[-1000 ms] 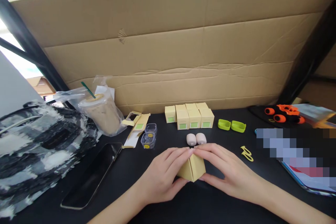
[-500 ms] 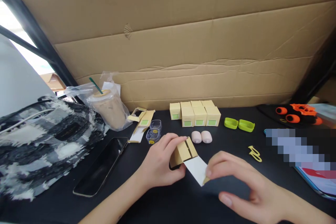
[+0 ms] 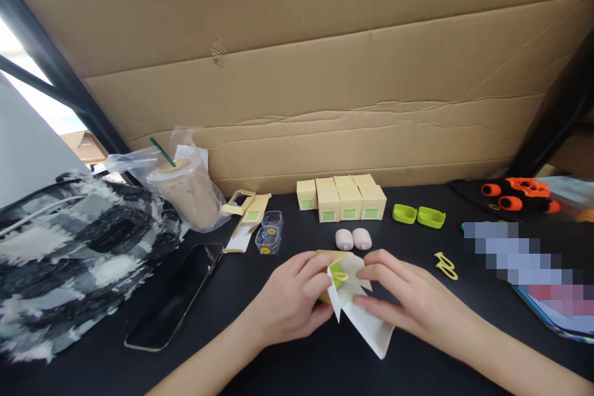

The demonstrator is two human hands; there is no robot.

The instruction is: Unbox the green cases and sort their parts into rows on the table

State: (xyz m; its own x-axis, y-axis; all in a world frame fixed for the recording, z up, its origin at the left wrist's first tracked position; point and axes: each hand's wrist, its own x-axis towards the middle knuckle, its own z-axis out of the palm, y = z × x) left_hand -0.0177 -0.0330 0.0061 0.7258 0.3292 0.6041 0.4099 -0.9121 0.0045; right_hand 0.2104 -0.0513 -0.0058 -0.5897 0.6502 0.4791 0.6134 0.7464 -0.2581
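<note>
In front of me, my left hand point(image 3: 294, 297) grips a small yellow cardboard box point(image 3: 327, 253) from its left side. Its end is open, and the white inner flaps point(image 3: 371, 325) spread toward me. Inside sits a lime-green object point(image 3: 337, 271) with a pale yellow loop on it; most of it is hidden by the box. My right hand point(image 3: 394, 291) is closed with fingers and thumb on the white flaps. Just beyond the box lie two pale pink rounded pieces point(image 3: 353, 239).
Several closed yellow boxes point(image 3: 350, 204) stand behind. Lime-green half shells point(image 3: 430, 218) and yellow loops point(image 3: 446, 266) lie right. To the left are clear plastic cases point(image 3: 268, 240), a flattened box point(image 3: 245, 226), a phone point(image 3: 174, 297), a bagged drink point(image 3: 188, 198) and a patterned bag point(image 3: 88, 260).
The box's end flaps have been opened out, showing the lime-green object inside. My right hand has moved left, close against the flaps. The whole view has shifted slightly.
</note>
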